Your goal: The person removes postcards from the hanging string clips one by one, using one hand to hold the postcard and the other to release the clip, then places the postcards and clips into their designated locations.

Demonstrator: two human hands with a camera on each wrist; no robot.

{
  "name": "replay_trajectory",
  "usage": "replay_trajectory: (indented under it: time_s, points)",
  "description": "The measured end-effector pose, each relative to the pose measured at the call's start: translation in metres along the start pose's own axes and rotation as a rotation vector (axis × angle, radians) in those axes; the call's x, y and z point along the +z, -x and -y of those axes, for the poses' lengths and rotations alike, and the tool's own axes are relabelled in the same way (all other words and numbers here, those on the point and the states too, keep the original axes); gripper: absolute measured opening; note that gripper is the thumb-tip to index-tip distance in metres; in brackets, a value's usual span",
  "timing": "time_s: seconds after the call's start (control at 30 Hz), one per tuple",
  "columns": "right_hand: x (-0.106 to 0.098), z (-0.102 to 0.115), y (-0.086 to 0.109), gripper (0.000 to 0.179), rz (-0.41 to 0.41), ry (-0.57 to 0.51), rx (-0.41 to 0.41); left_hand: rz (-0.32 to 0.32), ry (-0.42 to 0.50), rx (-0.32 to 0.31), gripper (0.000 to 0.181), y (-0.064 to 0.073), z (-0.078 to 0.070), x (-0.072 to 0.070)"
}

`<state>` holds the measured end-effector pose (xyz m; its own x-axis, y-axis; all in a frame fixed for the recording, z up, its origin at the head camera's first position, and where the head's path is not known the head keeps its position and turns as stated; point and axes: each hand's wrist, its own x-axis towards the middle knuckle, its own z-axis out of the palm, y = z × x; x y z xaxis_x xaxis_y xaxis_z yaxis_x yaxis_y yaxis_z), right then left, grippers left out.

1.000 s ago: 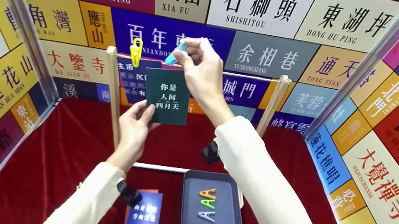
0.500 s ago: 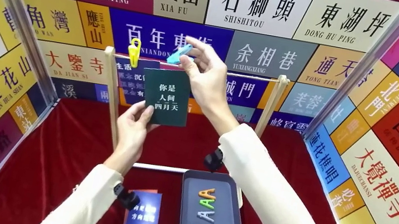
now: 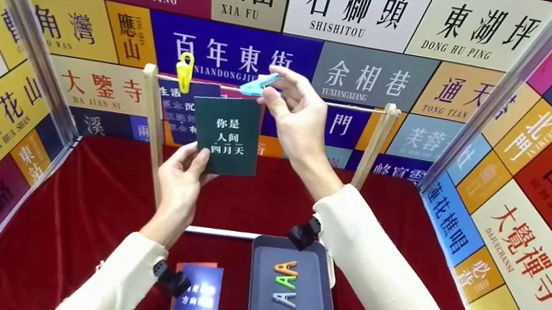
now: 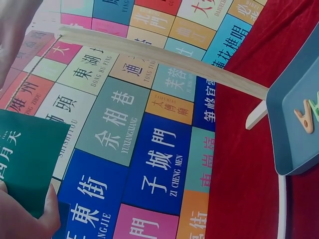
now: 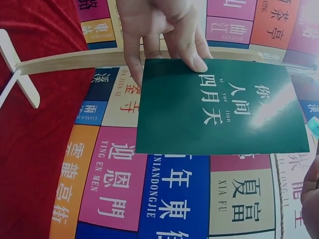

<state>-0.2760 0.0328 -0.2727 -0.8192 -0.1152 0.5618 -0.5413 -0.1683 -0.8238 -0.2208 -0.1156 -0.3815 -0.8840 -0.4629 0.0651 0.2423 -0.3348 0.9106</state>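
Observation:
By its lower left corner, a dark green card (image 3: 228,135) with white characters is pinched in my left hand (image 3: 179,183). The card is upright, slightly tilted, in front of a string (image 3: 358,108) on a wooden frame. My right hand (image 3: 302,120) pinches a light blue clothespin (image 3: 260,85) just above the card's top right edge. Whether the clothespin touches string or card cannot be told. Left of it a yellow clothespin (image 3: 184,72) sits on the string, with a dark blue card (image 3: 175,114) hanging there. The right wrist view shows the green card (image 5: 219,114) face on.
A grey tray (image 3: 252,287) on the red cloth holds an orange clothespin (image 3: 286,267), a green clothespin (image 3: 286,281) and a grey clothespin (image 3: 285,298). Left of it lie a blue card (image 3: 196,306) and a red one beneath. Wooden posts (image 3: 377,144) support the string.
My right hand has moved a little right and down, and the blue clothespin has turned from steep to nearly level. The green card has shifted slightly left and down in my left hand.

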Motion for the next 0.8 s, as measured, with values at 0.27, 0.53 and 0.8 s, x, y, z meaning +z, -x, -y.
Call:
replay_trajectory:
  time_s: [0.27, 0.53, 0.8]
  points:
    - [-0.008, 0.002, 0.008, 0.034, -0.012, -0.001, -0.011, -0.003, 0.005, -0.014, 0.026, 0.006, 0.000, -0.001]
    - [-0.010, 0.005, 0.018, 0.034, -0.033, -0.001, -0.030, 0.014, -0.004, -0.012, 0.028, 0.014, -0.001, -0.004]
    - [-0.014, 0.005, 0.035, 0.034, -0.028, 0.007, -0.006, 0.014, 0.017, -0.003, 0.027, 0.020, 0.000, -0.006]
